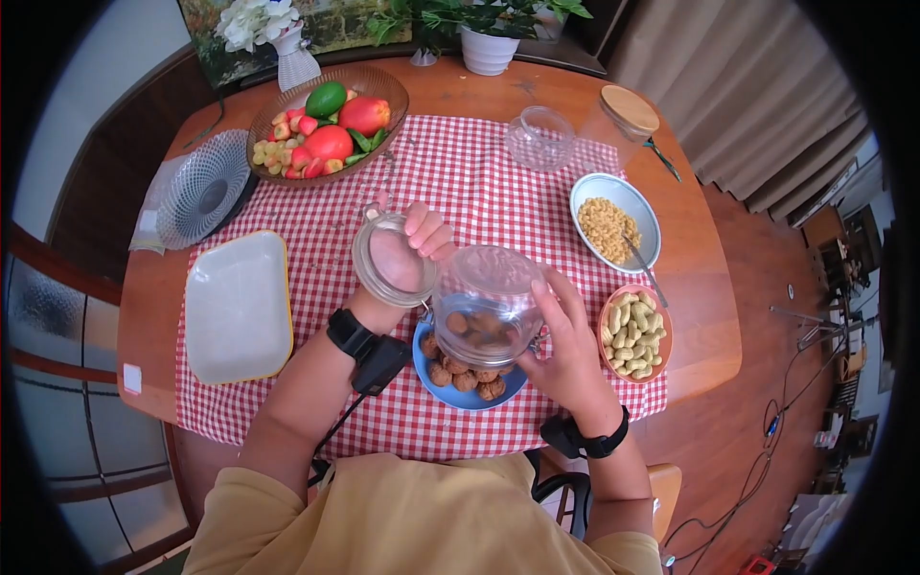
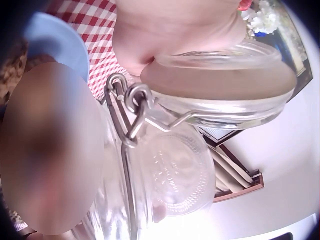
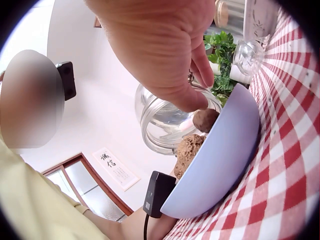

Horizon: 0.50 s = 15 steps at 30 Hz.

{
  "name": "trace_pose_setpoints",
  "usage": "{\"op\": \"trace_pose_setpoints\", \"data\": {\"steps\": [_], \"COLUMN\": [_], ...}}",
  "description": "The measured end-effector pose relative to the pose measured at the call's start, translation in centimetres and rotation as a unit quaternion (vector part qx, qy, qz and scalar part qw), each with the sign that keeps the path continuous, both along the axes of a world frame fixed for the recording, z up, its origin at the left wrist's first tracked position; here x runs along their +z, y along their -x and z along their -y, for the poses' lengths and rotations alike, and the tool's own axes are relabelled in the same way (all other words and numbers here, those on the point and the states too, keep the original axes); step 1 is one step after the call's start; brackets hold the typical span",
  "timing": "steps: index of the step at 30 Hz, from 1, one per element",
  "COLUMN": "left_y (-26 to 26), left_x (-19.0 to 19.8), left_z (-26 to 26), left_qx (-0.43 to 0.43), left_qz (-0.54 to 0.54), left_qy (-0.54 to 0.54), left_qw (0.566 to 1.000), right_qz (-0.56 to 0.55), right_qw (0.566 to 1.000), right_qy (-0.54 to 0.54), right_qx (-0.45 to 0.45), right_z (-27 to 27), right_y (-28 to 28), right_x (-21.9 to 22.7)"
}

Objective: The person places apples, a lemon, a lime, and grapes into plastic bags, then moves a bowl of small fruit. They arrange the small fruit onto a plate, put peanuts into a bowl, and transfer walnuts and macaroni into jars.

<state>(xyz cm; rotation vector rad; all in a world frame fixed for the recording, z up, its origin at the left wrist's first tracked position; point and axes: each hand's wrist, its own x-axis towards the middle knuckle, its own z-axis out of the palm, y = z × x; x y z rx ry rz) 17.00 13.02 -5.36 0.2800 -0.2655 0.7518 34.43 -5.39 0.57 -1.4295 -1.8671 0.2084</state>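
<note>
A clear glass jar (image 1: 489, 268) is tipped over a blue bowl (image 1: 443, 395) of walnuts (image 1: 465, 380), its mouth toward them. My right hand (image 1: 567, 350) grips the jar's side, thumb near the mouth. My left hand (image 1: 428, 232) holds the hinged glass lid (image 1: 395, 261), swung away on its wire clasp (image 2: 132, 107). Brown walnuts show through the jar's glass in the head view. From the right wrist, one walnut (image 3: 205, 120) sits between the jar's mouth and the bowl's rim, close under my thumb.
To the right stand a bowl of peanuts (image 1: 632, 335) and a bowl of yellow kernels (image 1: 604, 230) with a spoon. A white tray (image 1: 238, 307) lies left. Behind are a fruit bowl (image 1: 398, 91), a small glass bowl (image 1: 540, 139) and a wooden-lidded jar (image 1: 630, 107).
</note>
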Motion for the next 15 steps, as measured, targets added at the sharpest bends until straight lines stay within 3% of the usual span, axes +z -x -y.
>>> {"op": "trace_pose_setpoints", "data": {"steps": [5,9,10,12,13,15], "left_y": [0.1,-0.2,-0.1,0.5,1.0,0.7], "left_x": [0.3,-1.8,-2.3,-2.8,-2.7,-1.3], "left_z": [-0.1,-0.9,-0.9,-1.2,-1.4,-1.2], "left_qx": [-0.014,-0.008,0.014,0.036,0.058,0.079], "left_qz": [0.015,0.023,-0.015,-0.053,-0.101,-0.149], "left_qy": [0.006,0.016,0.062,0.106,0.101,0.093], "left_qw": [1.0,1.0,0.998,0.992,0.988,0.981], "right_qz": [0.004,-0.042,-0.041,-0.157,-0.241,-0.257], "right_qw": [1.0,0.999,0.999,0.982,0.969,0.962], "right_qy": [-0.027,0.002,0.0,0.101,0.057,0.087], "right_qx": [-0.001,-0.014,-0.014,-0.028,-0.013,-0.029], "right_z": [0.0,-0.8,-1.2,-2.0,-3.0,-3.8], "right_y": [0.5,0.3,0.2,0.1,0.1,-0.3], "right_x": [0.7,1.7,1.8,1.8,0.6,0.9]}}
